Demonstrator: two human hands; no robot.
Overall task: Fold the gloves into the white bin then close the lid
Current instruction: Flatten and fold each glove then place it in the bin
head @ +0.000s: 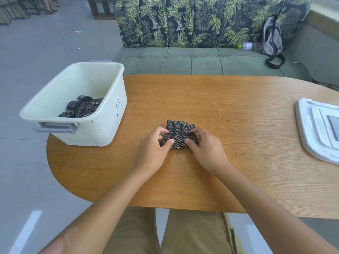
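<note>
A black dotted glove (178, 133) lies mid-table (238, 125), its cuff folded over toward the fingers. The left hand (156, 149) and right hand (206, 149) each pinch an end of the fold. The open white bin (110, 114) stands at the far left edge, another glove (82, 107) inside. The lid (311, 129) lies well apart, at right.

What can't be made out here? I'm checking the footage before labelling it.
Head view:
- Lid: cut off by the right edge.
- Glove on the table: sides covered by the left hand and right hand.
- Glove in the white bin: near end hidden by the bin rim.
</note>
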